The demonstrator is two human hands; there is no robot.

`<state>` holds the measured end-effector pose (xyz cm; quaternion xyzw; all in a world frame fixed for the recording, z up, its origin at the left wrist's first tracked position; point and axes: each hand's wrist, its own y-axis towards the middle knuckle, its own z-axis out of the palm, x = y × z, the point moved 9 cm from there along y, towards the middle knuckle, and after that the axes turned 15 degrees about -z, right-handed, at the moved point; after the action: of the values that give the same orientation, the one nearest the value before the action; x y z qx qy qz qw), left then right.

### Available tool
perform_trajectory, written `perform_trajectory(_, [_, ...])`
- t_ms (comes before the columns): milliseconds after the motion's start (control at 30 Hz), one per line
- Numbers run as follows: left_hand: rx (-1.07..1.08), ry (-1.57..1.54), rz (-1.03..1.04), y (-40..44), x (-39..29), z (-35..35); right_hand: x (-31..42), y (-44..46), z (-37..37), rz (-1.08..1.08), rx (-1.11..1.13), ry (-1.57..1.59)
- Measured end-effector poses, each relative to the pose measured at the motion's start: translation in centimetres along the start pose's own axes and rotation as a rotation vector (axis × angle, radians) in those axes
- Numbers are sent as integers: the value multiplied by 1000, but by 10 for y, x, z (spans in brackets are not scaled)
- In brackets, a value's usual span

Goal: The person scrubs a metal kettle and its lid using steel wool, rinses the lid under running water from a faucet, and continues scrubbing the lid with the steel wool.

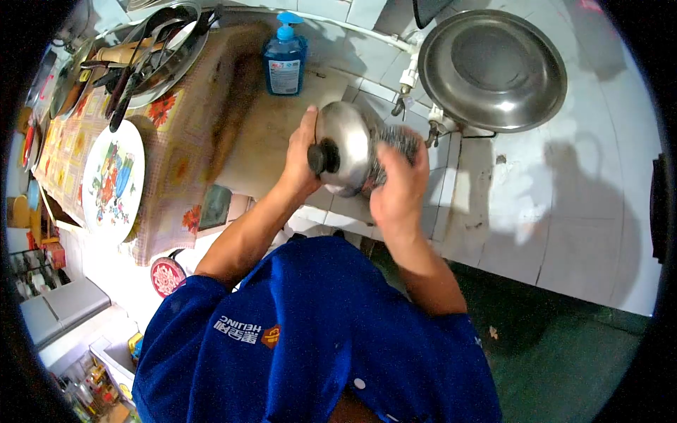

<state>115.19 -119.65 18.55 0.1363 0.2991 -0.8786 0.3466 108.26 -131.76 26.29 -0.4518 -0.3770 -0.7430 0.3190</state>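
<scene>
My left hand [303, 155] is closed on the edge of a shiny metal pot lid [347, 137], which is tilted up with its black knob [324, 156] facing left. Against the lid's right side, my right hand [403, 183] presses a grey wire scourer [400, 141]. The fingers of that hand and the scourer are somewhat smeared by motion. Two taps, one of them a metal tap [402, 104], come out of the wall just beyond the right hand.
A blue soap pump bottle [285, 67] stands behind the lid. A large metal basin [493, 70] leans at the upper right. To the left, a patterned cloth [166, 162] covers a table bearing a printed white plate [113, 181] and a bowl of utensils [166, 77].
</scene>
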Motion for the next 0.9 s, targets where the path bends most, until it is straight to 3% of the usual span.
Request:
perform_trajectory(67, [47,-17,-33,7,12,-4,-5,8,11,113,24,109])
perform_trajectory(200, [70,-76,-41,6,6,1,-2,-2,19,132,27,145])
perform_trajectory(267, [-14,143,-2,6,-11,-4,-6,-5,19,181,21,121])
perform_trajectory(300, [-61,390,208,3,-33,2,-10,0,19,184,66,97])
perform_trajectory(400, [-138,560,154,11,-37,3,-6,9,27,215,99,100])
perform_trajectory(467, [-115,467,64,23,-28,-6,0,11,31,222,120,65])
perform_trajectory(533, [-57,32,-99,15,-16,7,6,12,26,73,201,-157])
perform_trajectory(567, [-102,21,-141,11,-18,-2,2,-3,30,106,192,-24])
perform_trajectory(600, [13,-24,-201,23,-13,-7,6,-9,25,-17,280,-294])
perform_trajectory(667, [-90,51,-203,9,-3,-4,-4,-18,15,11,145,-114])
perform_trajectory(800, [23,-64,-59,8,3,5,1,4,10,-55,121,-117])
perform_trajectory(867, [-127,388,117,-1,-24,3,-17,18,2,188,67,-52])
perform_trajectory(900, [-197,386,160,2,-27,1,-16,24,11,261,117,28])
